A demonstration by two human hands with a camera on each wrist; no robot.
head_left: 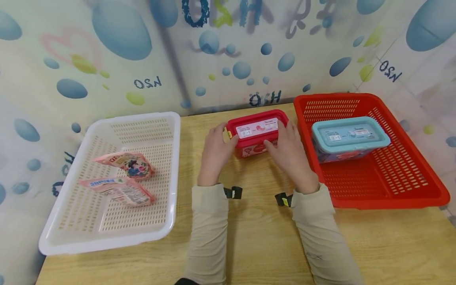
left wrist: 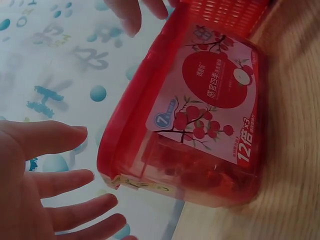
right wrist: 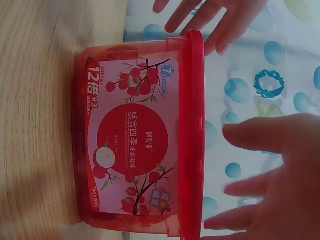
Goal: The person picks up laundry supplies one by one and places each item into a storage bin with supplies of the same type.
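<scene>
A red lidded tub of laundry capsules [head_left: 258,128] stands on the table between both hands, its pink label with red fruit facing the wrist views. My left hand [head_left: 217,152] is at the tub's left end, fingers spread and fairly straight. In the left wrist view a gap shows between the thumb and the red lid [left wrist: 132,120]. At the right end, my right hand [head_left: 290,156] reaches over the lid with extended fingers. The right wrist view has its thumb [right wrist: 250,135] apart from the lid; whether the other fingertips touch it, I cannot tell.
On the right, a red basket [head_left: 377,202] holds a similar tub with a light-blue lid [head_left: 350,134]. To the left stands a white basket [head_left: 174,174] with two pink packets [head_left: 133,164] inside. A patterned wall covering [head_left: 228,59] rises behind the table [head_left: 260,237].
</scene>
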